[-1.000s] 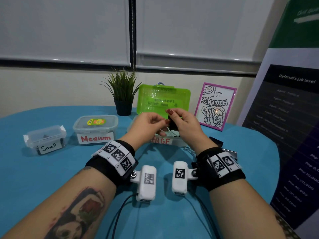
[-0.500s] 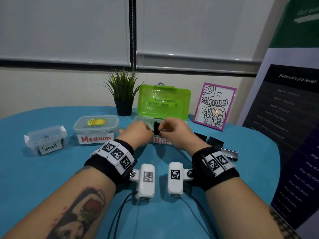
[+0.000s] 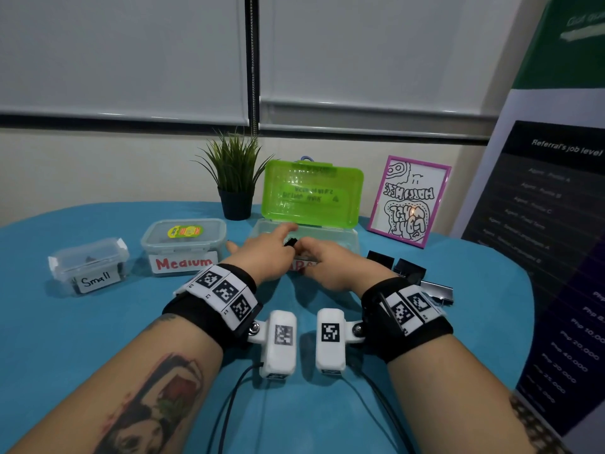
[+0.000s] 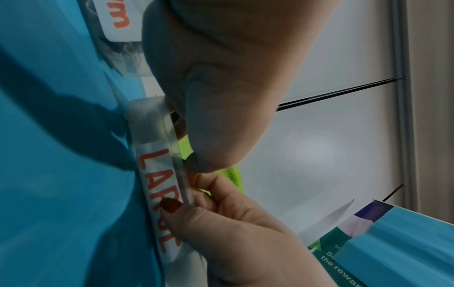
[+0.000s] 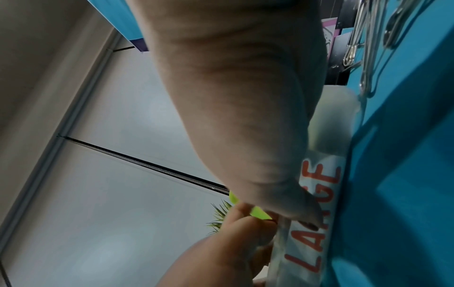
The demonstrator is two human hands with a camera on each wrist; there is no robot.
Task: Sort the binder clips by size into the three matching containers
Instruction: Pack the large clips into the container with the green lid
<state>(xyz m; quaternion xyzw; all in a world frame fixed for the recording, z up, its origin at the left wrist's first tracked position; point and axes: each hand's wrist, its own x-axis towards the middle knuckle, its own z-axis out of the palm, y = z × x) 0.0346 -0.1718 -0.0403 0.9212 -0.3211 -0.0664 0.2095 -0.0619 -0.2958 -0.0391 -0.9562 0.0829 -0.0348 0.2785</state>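
Soft, even indoor light falls on my round blue-covered table (image 3: 65,339); faint shadows pool beneath my wrists. The head view bows at its edges. Both wrist views are dim, my palms close and blurred.

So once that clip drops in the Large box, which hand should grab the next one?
Probably the right hand. The loose binder clips lie on the table just beside its wrist, while the left hand is on the far side, nearer the Medium container.
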